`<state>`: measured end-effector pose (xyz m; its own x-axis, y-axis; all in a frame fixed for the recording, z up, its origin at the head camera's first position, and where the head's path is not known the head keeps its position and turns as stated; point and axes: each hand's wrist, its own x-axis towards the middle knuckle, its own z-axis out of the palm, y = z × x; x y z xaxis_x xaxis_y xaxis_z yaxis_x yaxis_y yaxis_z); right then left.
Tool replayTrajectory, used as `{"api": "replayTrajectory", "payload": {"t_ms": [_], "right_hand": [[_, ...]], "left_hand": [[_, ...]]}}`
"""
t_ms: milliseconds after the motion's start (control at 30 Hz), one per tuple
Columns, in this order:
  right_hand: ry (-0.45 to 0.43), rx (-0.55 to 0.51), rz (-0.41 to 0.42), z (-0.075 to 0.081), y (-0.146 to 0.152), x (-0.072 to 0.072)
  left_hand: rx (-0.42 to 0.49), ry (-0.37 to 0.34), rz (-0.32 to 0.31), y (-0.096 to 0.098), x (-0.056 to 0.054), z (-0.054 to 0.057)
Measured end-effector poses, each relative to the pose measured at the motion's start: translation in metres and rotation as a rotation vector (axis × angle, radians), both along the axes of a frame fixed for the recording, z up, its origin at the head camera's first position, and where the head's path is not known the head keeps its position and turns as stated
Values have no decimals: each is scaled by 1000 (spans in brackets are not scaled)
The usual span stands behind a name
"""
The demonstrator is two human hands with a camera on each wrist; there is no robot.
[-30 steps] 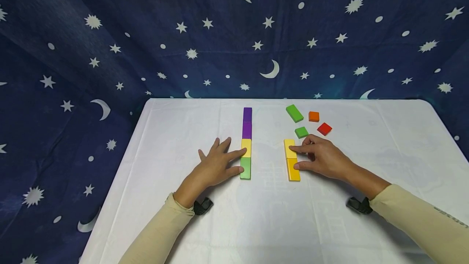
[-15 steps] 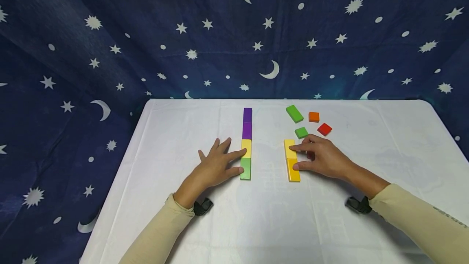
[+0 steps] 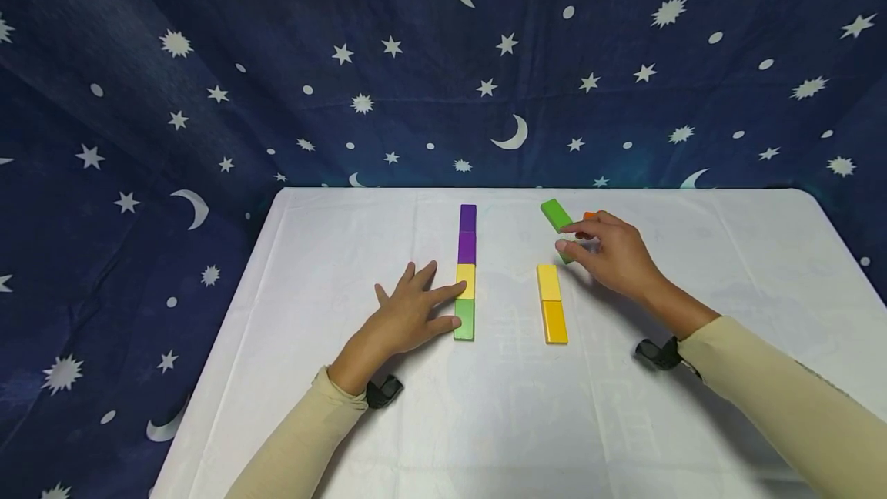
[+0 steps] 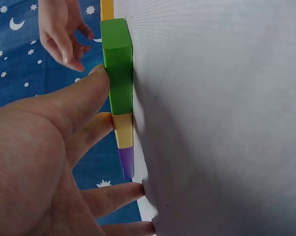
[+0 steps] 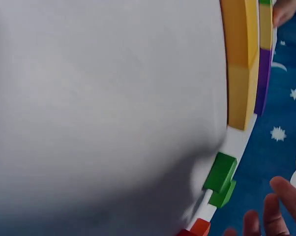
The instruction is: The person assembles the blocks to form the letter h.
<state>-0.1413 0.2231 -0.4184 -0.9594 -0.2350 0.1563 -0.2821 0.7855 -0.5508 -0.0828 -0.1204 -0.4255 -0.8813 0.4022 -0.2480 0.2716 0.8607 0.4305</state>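
In the head view, my left hand (image 3: 402,318) rests beside a column of flat blocks. Its thumb touches the light green block (image 3: 465,320) and its index finger touches the pale yellow block (image 3: 466,281). Two purple blocks (image 3: 467,234) continue the column away from me. My right hand (image 3: 617,260) hovers over a small green block (image 3: 565,257), partly covering it, with loosely bent fingers and nothing visibly held. The right wrist view shows those fingers apart from the small green block (image 5: 221,172). Two yellow blocks (image 3: 551,303) stand end to end between the hands.
A longer green block (image 3: 556,215) lies slanted toward the back. An orange block (image 3: 590,216) peeks out behind my right hand. The red block (image 5: 184,232) barely shows in the right wrist view. A starry cloth (image 3: 416,98) hangs behind the white table (image 3: 485,422).
My right hand has left the two yellow blocks and moved away from me to the small green block, covering the red one in the head view. My left hand has stayed put.
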Motion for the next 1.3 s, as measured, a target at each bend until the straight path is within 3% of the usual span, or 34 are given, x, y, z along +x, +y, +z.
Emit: {"api": "replayTrajectory", "payload": {"t_ms": [267,667,967,1300], "right_hand": [[-51,66,-134,1,-11,-31],[-217,189,-287,-1,-16,-61],[-292,195,-348,-5,-17,-67],[-222,152,-335,-11,-19,-63]], "left_hand": [[-1,-3,4,0,2,0],[5,-4,3,0,2,-1],[-6,-3,0,0,1,-1],[-4,3,3,1,1,0]]}}
